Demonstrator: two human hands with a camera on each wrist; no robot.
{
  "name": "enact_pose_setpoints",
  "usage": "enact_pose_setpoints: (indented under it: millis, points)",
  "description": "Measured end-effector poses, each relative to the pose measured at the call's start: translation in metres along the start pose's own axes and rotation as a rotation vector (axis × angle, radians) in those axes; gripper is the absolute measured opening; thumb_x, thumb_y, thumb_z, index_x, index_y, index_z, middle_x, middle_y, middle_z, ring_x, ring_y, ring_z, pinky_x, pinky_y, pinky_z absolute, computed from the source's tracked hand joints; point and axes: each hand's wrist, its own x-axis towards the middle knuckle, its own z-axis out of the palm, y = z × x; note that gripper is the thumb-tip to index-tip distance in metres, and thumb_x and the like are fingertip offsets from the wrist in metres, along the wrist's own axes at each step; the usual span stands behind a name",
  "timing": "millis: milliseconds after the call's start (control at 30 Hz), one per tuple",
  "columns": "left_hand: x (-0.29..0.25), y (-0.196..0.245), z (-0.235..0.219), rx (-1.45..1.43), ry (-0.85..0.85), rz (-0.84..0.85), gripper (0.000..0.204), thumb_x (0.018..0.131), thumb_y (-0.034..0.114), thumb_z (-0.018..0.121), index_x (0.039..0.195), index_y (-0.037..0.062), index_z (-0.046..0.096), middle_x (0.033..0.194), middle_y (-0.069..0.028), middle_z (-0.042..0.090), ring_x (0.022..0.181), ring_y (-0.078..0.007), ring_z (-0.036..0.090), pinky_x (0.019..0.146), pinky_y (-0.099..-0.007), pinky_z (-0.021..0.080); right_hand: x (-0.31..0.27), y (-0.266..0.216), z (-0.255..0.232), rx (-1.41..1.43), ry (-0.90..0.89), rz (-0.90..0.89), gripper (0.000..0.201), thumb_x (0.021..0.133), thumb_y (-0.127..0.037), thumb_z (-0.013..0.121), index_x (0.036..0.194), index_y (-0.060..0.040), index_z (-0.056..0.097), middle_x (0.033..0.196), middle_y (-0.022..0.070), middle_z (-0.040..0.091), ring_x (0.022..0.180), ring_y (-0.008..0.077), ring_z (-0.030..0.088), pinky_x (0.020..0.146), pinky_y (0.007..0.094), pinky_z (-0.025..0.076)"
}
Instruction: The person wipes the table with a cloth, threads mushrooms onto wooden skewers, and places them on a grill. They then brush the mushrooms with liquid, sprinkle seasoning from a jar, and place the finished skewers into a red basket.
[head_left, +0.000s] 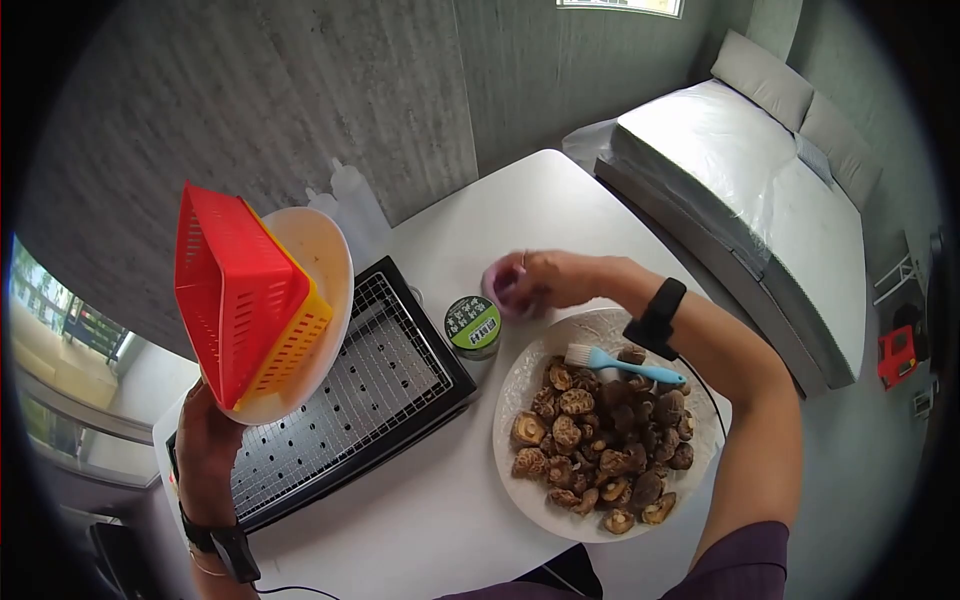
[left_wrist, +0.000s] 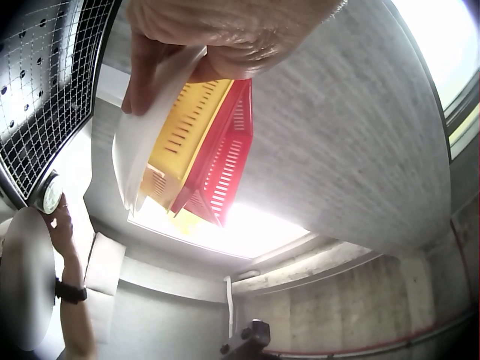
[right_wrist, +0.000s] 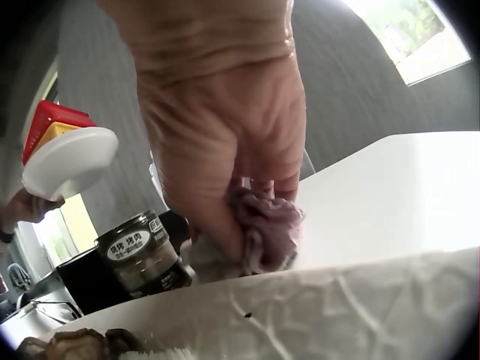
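My left hand grips the rim of a white bowl, lifted and tilted beside the grill. Nested in that bowl are a yellow plastic basket and a red plastic basket, both slotted. With curled fingers my right hand holds a crumpled purple cloth at the tabletop, just beyond the large plate. Beside the cloth stands a seasoning jar with a green and black lid. The white plate carries a heap of dried mushrooms, and a blue-handled brush lies on top.
A black grill with a wire rack takes up the left of the white table. White squeeze bottles stand by the grey wall behind it. Past the table's right edge is a bed with a plastic-covered mattress.
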Motion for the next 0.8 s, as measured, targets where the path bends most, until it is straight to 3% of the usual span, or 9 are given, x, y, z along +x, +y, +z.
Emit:
enact_pose_setpoints:
  millis: [100, 200, 300, 433, 500, 633, 700, 767, 800]
  points:
    - [-0.001, 0.003, -0.011, 0.022, 0.018, 0.003, 0.035, 0.091, 0.018, 0.048, 0.117, -0.0044, 0.051, 0.112, -0.0128, 0.060, 0.102, -0.0211, 0.059, 0.090, -0.0354, 0.047, -0.017, 0.022, 0.000, 0.071, -0.060, -0.068, 0.025, 0.065, -0.001, 0.069, 0.089, -0.0062, 0.068, 0.102, 0.0135, 0.057, 0.096, 0.0275, 0.054, 0.086, 0.0360, 0.043]
    - [-0.005, 0.002, -0.024, 0.033, 0.054, -0.003, 0.035, 0.091, 0.018, 0.048, 0.117, -0.0039, 0.051, 0.112, -0.0129, 0.060, 0.101, -0.0208, 0.059, 0.089, -0.0358, 0.048, -0.088, 0.061, -0.034, 0.230, 0.012, 0.510, 0.020, 0.066, 0.002, 0.063, 0.085, -0.0035, 0.065, 0.083, 0.0048, 0.061, 0.069, 0.0166, 0.058, 0.065, 0.0335, 0.051]
    - [-0.009, 0.003, -0.025, 0.032, 0.078, 0.004, 0.035, 0.090, 0.017, 0.048, 0.118, -0.0036, 0.051, 0.112, -0.0131, 0.060, 0.100, -0.0209, 0.060, 0.088, -0.0363, 0.048, -0.122, 0.074, -0.083, -0.525, -0.261, 0.890, 0.022, 0.056, 0.009, 0.061, 0.074, -0.0047, 0.064, 0.080, 0.0099, 0.063, 0.082, 0.0242, 0.061, 0.066, 0.0305, 0.050]
    - [-0.004, 0.003, -0.026, 0.047, 0.037, -0.019, 0.035, 0.090, 0.017, 0.048, 0.118, -0.0037, 0.051, 0.112, -0.0133, 0.060, 0.099, -0.0215, 0.060, 0.089, -0.0362, 0.048, -0.053, 0.060, -0.069, -0.334, 0.492, 0.328, 0.026, 0.060, 0.009, 0.060, 0.081, -0.0035, 0.068, 0.092, 0.0098, 0.063, 0.088, 0.0262, 0.060, 0.075, 0.0331, 0.049]
    - [-0.004, 0.001, -0.016, 0.040, 0.083, -0.012, 0.034, 0.090, 0.016, 0.049, 0.117, -0.0038, 0.051, 0.112, -0.0133, 0.060, 0.099, -0.0216, 0.060, 0.088, -0.0362, 0.048, 0.014, 0.031, -0.048, -0.137, 0.243, 0.377, 0.034, 0.061, 0.009, 0.061, 0.089, -0.0082, 0.069, 0.100, 0.0101, 0.061, 0.095, 0.0272, 0.058, 0.081, 0.0349, 0.048]
    - [-0.002, -0.001, -0.020, 0.009, 0.131, 0.006, 0.032, 0.090, 0.016, 0.049, 0.114, -0.0039, 0.054, 0.109, -0.0131, 0.061, 0.097, -0.0212, 0.061, 0.086, -0.0356, 0.049, 0.091, 0.030, 0.021, -0.206, 0.038, -0.181, 0.038, 0.070, -0.003, 0.060, 0.107, -0.0085, 0.065, 0.129, 0.0149, 0.049, 0.117, 0.0311, 0.048, 0.100, 0.0398, 0.037]
    - [-0.005, 0.003, -0.020, 0.024, 0.136, 0.003, 0.030, 0.090, 0.015, 0.049, 0.113, -0.0039, 0.055, 0.108, -0.0130, 0.061, 0.095, -0.0208, 0.061, 0.085, -0.0353, 0.050, 0.097, 0.054, 0.028, -0.218, 0.076, -0.127, 0.042, 0.071, 0.001, 0.055, 0.111, -0.0091, 0.062, 0.129, 0.0144, 0.048, 0.118, 0.0306, 0.046, 0.100, 0.0385, 0.037]
    - [-0.009, 0.005, -0.020, 0.036, 0.141, -0.002, 0.029, 0.090, 0.015, 0.049, 0.111, -0.0039, 0.055, 0.107, -0.0129, 0.062, 0.094, -0.0204, 0.062, 0.084, -0.0351, 0.050, 0.078, 0.053, -0.006, -0.207, 0.004, 0.311, 0.042, 0.072, 0.006, 0.050, 0.110, -0.0075, 0.060, 0.129, 0.0142, 0.048, 0.121, 0.0297, 0.045, 0.101, 0.0373, 0.037]
    - [-0.011, 0.005, -0.021, 0.041, 0.148, 0.010, 0.029, 0.090, 0.015, 0.049, 0.111, -0.0039, 0.055, 0.106, -0.0129, 0.062, 0.093, -0.0203, 0.063, 0.083, -0.0348, 0.051, 0.060, 0.105, -0.002, -0.220, 0.237, 0.293, 0.040, 0.072, 0.009, 0.046, 0.106, -0.0070, 0.060, 0.128, 0.0136, 0.049, 0.119, 0.0299, 0.046, 0.099, 0.0372, 0.039]
